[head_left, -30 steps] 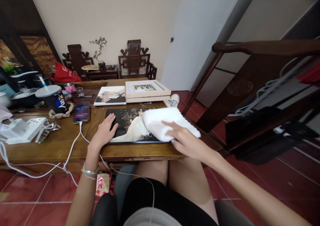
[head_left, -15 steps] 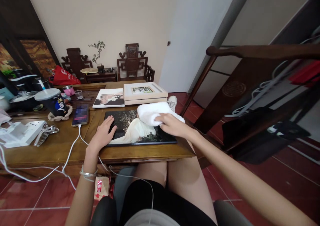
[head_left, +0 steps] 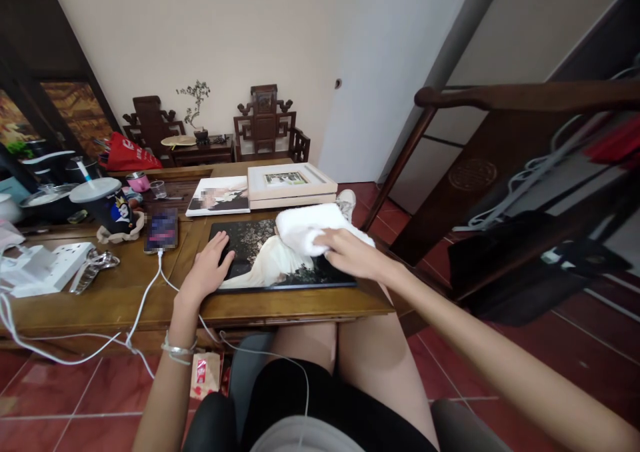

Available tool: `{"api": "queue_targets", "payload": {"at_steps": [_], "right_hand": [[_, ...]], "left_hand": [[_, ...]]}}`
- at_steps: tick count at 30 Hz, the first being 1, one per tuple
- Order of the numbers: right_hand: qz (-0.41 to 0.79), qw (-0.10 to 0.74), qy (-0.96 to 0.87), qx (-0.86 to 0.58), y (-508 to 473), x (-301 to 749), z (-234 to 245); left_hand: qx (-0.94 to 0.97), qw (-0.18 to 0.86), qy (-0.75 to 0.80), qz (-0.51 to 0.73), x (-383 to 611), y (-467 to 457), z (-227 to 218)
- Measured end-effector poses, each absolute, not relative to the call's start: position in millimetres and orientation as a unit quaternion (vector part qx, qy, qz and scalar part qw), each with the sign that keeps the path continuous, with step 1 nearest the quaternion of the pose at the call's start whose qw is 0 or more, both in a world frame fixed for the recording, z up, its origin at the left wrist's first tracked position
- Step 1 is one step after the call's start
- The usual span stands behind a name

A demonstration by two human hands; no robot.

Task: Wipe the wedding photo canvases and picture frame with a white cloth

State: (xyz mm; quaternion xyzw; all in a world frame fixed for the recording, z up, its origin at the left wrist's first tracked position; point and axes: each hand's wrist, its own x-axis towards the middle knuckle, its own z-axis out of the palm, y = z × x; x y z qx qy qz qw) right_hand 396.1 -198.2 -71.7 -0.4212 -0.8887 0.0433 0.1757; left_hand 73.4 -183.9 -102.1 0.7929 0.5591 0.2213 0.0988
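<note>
A dark photo panel (head_left: 260, 255) showing a figure in a white dress lies flat on the wooden table (head_left: 115, 295) in front of me. My left hand (head_left: 207, 270) rests open and flat on the panel's left edge, holding it down. A bracelet circles that wrist. My right hand (head_left: 350, 252) presses down on a white folded cloth (head_left: 307, 229) that sits on the panel's far right part. The fingers lie on top of the cloth, slightly curled.
Behind the panel lie a white-framed picture (head_left: 290, 182) and a photo print (head_left: 220, 195). A phone (head_left: 161, 229) on a white cable, a dark cup (head_left: 107, 205), a power strip (head_left: 50, 265) and clutter fill the table's left. A dark wooden railing (head_left: 500, 99) stands to the right.
My right hand has slid the white cloth from the panel's near right corner toward its far side, bunching it smaller. My left hand has stayed on the panel's left edge.
</note>
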Motion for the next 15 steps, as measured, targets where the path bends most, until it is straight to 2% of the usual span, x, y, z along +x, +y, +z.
{"api": "queue_targets", "payload": {"at_steps": [4, 8, 15], "right_hand": [[0.030, 0.207, -0.882, -0.422, -270, 403, -87], [0.048, 0.193, -0.897, -0.395, -315, 399, -88], [0.037, 0.180, -0.894, -0.408, -276, 385, -79]], "left_hand": [[0.791, 0.098, 0.560, 0.224, 74, -184, -103], [0.791, 0.099, 0.559, 0.227, 75, -185, -104], [0.794, 0.103, 0.556, 0.224, 74, -187, -100]]}}
